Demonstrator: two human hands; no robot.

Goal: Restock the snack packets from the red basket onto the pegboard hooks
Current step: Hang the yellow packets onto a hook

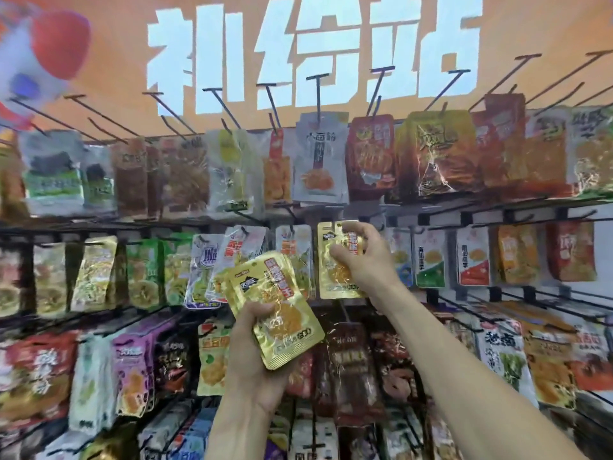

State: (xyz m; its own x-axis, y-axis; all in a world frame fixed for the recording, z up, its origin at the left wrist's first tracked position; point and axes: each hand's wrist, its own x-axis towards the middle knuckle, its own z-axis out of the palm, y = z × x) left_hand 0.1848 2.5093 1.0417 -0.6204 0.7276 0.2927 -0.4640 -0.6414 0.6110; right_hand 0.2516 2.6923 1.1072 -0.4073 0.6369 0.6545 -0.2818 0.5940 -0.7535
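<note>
My left hand (255, 346) grips a small stack of gold snack packets (275, 310), fingers curled behind it and thumb at its lower edge; the stack tilts to the left and sits in front of the middle rows of the pegboard display (497, 212); my right hand (360, 257) is raised higher, pinching a single gold packet (331, 260) of the same kind, thumb on its front and fingers curled over its upper right corner; that packet hangs upright, its top edge up at the black rail of the second row, just beside a white and orange packet (293, 247) on the hook to its left; whether its hole is on a hook I cannot tell, since my fingers and the blur cover that spot. The two gold lots are near each other but apart. Above, the top row holds a grey packet (320, 161), a red packet (371, 154) and a green and red packet (438, 151) side by side; bare black hooks (318, 91) jut out over them against an orange sign (99, 78) with large white characters; the rows below are crowded with hanging packets, much of them blurred; the red basket does not show.
</note>
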